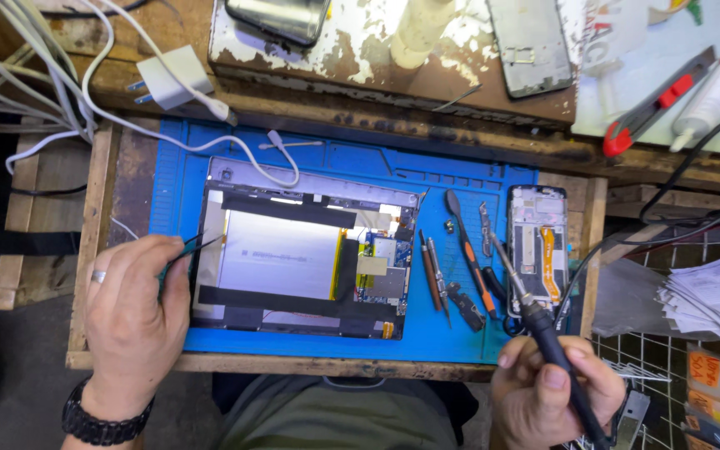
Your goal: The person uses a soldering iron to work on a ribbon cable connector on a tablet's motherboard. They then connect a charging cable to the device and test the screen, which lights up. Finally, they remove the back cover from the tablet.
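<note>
An opened tablet (293, 258) lies on a blue work mat (452, 333), its silver battery, black tape strips and circuit board exposed. My left hand (131, 312) rests at the tablet's left edge, pinching thin tweezers (189, 247) whose tips point toward the tablet frame. A ring and a black wristwatch are on that arm. My right hand (556, 392) is at the mat's lower right corner and holds a black soldering iron (543, 325), tip raised up-left over the tools, clear of the tablet.
Screwdrivers (468, 250) and small metal tools lie right of the tablet, beside an opened phone frame (537, 246). White cables (43, 75) and a charger plug (172, 77) sit upper left. On the worn shelf behind are phone parts, a red cutter (656, 104) and a white tube (710, 100). Papers (714, 300) lie right.
</note>
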